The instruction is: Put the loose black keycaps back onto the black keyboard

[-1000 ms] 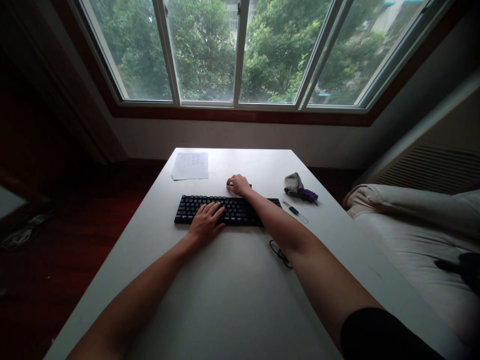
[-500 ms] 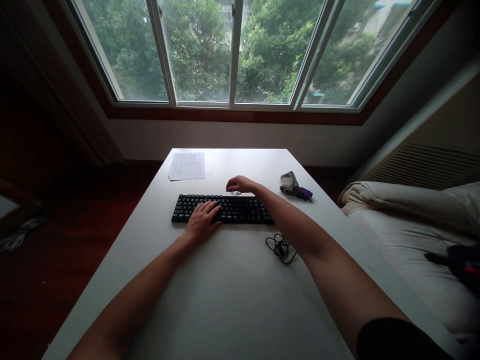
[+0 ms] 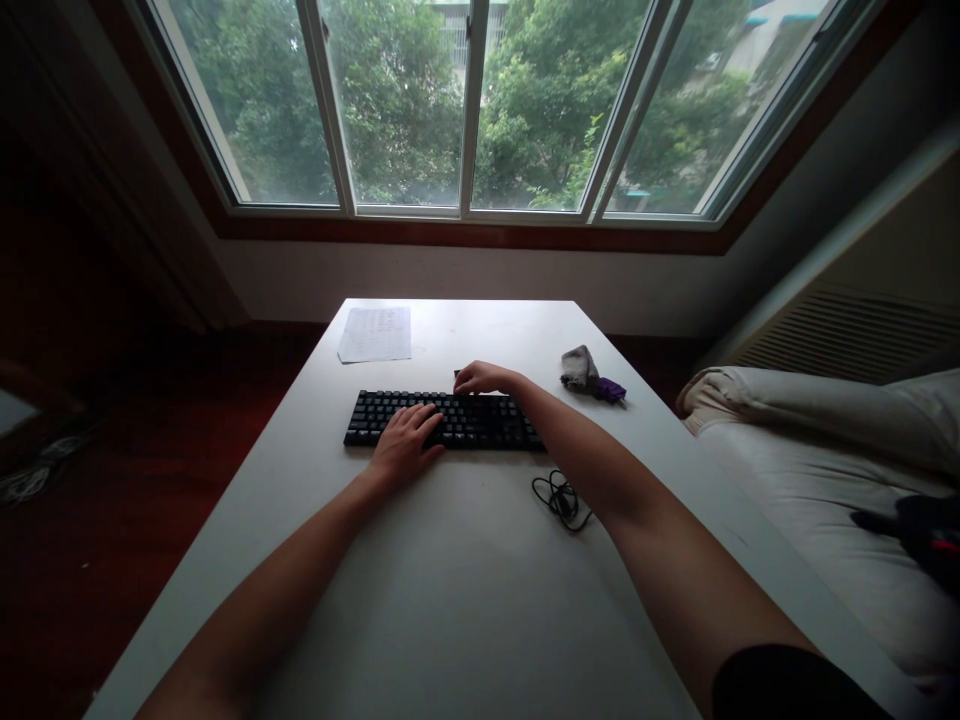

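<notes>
A black keyboard lies across the middle of the white table. My left hand rests on its left part, fingers stretched over the keys and the thumb at the front edge. My right hand is at the keyboard's back edge, its fingers bent together and pointing left. A small dark piece shows at these fingertips, too small to name. A coiled black cable lies in front of the keyboard, partly behind my right forearm.
Printed paper lies at the back left of the table. A grey cloth item and a purple bundle lie at the back right. A light-coloured couch stands along the right, and a window is ahead.
My right hand has come down slightly closer to the keyboard's back edge, and a small dark piece now shows at its fingertips. My left hand has stayed in place.
</notes>
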### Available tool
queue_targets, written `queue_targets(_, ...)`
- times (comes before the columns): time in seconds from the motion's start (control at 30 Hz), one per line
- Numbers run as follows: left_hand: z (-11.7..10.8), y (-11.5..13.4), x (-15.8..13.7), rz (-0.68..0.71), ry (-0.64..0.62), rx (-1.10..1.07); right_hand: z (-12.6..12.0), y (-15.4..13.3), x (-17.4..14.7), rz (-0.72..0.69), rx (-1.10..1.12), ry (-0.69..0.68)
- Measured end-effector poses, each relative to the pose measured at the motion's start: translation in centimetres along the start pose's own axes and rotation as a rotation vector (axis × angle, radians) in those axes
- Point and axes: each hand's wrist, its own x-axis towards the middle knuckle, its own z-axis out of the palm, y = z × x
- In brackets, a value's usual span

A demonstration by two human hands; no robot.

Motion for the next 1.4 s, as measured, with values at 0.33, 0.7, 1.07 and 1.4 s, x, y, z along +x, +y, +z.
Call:
queue_targets(0.33, -0.2, 0.1, 0.1, -0.006, -0.007, -0.008, -0.3, -1.9, -0.8, 0.080, 0.063, -0.037)
queue_targets(0.7, -0.1, 0.1, 0.1, -0.011, -0.002, -0.007, -0.2, -0.1, -0.1, 0.021, 0.023, -0.038)
queue_targets(1.07, 0.0, 0.1, 0.1, -0.016, 0.000, -0.018, 0.3, -0.1, -0.1, 0.136, 0.143, 0.004)
queue_targets(1.4, -0.2, 0.2, 0.1, -0.020, -0.002, -0.015, 1.3, -0.1, -0.6, 0.149, 0.208, 0.093)
